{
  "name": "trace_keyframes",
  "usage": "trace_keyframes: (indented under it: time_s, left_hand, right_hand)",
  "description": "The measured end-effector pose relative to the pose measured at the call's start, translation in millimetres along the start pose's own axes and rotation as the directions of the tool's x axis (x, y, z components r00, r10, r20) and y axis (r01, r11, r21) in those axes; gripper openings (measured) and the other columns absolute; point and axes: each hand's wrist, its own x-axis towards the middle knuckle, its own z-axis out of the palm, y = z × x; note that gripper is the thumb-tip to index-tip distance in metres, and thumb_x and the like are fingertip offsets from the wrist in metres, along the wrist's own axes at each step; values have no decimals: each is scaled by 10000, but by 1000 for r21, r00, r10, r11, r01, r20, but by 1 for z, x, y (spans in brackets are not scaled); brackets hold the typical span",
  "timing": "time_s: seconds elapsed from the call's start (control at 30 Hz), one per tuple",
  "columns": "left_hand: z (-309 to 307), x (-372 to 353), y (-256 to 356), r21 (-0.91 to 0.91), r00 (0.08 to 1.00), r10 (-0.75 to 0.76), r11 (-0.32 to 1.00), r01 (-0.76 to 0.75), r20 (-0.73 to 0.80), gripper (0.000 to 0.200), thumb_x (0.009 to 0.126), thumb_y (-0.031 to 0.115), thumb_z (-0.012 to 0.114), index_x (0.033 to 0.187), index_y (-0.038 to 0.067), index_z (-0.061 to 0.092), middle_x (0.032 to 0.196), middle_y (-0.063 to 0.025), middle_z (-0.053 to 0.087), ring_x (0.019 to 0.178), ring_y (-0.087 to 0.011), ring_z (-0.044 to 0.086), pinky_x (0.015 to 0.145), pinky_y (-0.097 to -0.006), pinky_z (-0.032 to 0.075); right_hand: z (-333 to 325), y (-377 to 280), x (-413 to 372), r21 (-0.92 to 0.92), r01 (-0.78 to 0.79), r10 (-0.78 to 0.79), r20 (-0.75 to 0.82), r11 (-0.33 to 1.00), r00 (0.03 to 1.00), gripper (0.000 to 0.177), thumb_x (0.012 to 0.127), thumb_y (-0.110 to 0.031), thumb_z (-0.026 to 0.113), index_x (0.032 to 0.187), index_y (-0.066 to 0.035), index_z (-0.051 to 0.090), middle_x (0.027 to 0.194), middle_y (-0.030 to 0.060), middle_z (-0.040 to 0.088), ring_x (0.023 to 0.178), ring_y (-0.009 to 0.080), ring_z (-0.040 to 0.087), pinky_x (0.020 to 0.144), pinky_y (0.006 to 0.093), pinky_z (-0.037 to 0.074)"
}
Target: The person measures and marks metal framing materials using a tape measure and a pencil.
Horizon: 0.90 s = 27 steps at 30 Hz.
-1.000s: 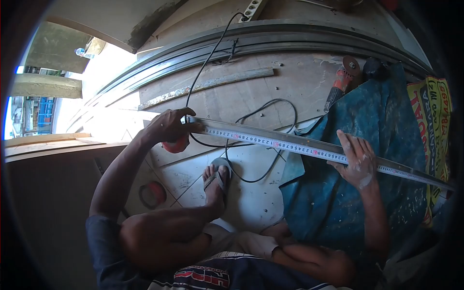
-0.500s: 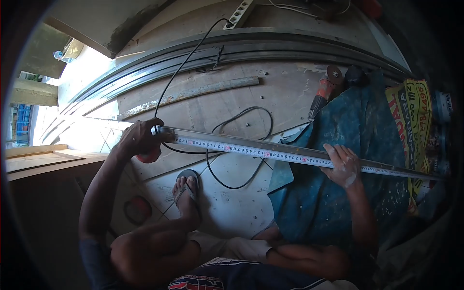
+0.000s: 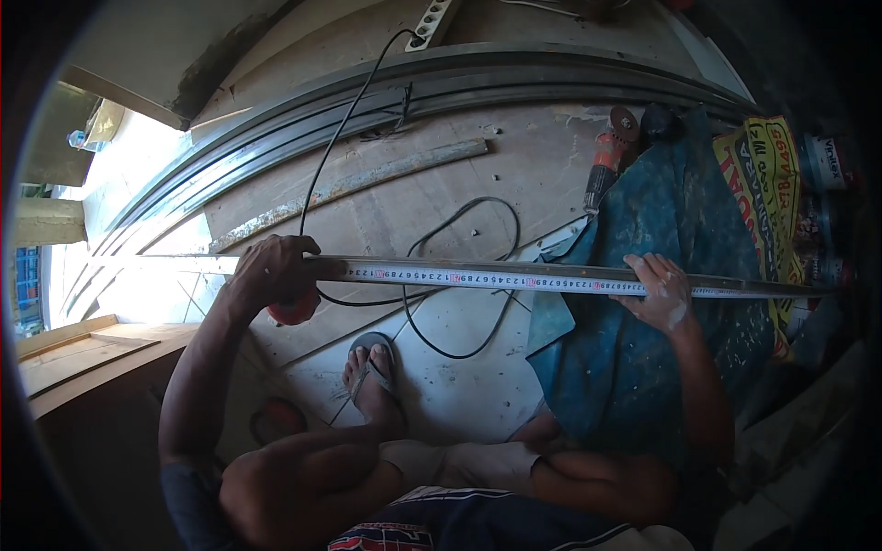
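Observation:
A long metal bar (image 3: 524,269) runs across the view from the bright left side to the right. Along its lower edge lies an extended white tape measure (image 3: 551,284). My left hand (image 3: 274,271) is closed around the bar and the red tape case (image 3: 294,309), which shows below the fingers. Farther right, my right hand (image 3: 658,292) pinches the bar and tape blade together, thumb below and fingers on top.
An orange angle grinder (image 3: 604,163) lies beyond the bar by a dark green sheet (image 3: 634,367). A black cable (image 3: 450,349) loops over the floor. Long metal profiles (image 3: 514,87) and a rusty strip (image 3: 367,184) lie farther off, near a power strip (image 3: 430,25).
The bar and tape now lie more level across the view. The surroundings have shifted slightly with the camera. Both hands keep their hold.

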Motion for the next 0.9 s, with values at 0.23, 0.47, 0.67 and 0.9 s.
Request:
trace_keyframes:
  time_s: [0.23,0.47,0.67,0.9]
  left_hand:
    - [-14,-1,-7,-45,963,-25,998,38,267,766,851,747,575,1048,26,740,958,-163,737,874,-311,723,782,-424,566]
    - [-6,4,-21,46,978,135,989,-144,161,745,897,742,522,1062,47,732,838,-142,736,763,-264,726,695,-402,577]
    - [-8,9,-13,-30,979,102,995,-98,174,689,869,687,612,1012,26,746,790,-158,723,712,-264,711,706,-395,573]
    - [-16,7,2,-87,977,142,988,-129,160,559,910,559,651,1002,16,749,791,-144,730,689,-248,713,668,-394,571]
  right_hand:
    - [-12,-67,22,-9,241,-232,-302,971,925,622,908,-466,686,1292,7,563,1218,215,581,1066,391,595,911,523,484]
    - [-7,-185,53,321,613,-641,-23,722,767,333,883,-255,725,1095,-9,650,933,107,657,872,261,649,761,401,520]
    - [64,-245,72,364,642,-702,46,674,711,344,797,-273,764,1057,-89,635,865,37,630,822,206,645,708,340,503]
    - [113,-248,51,475,425,-557,179,771,811,315,861,-346,709,1006,-81,620,943,69,622,904,241,652,779,381,528]
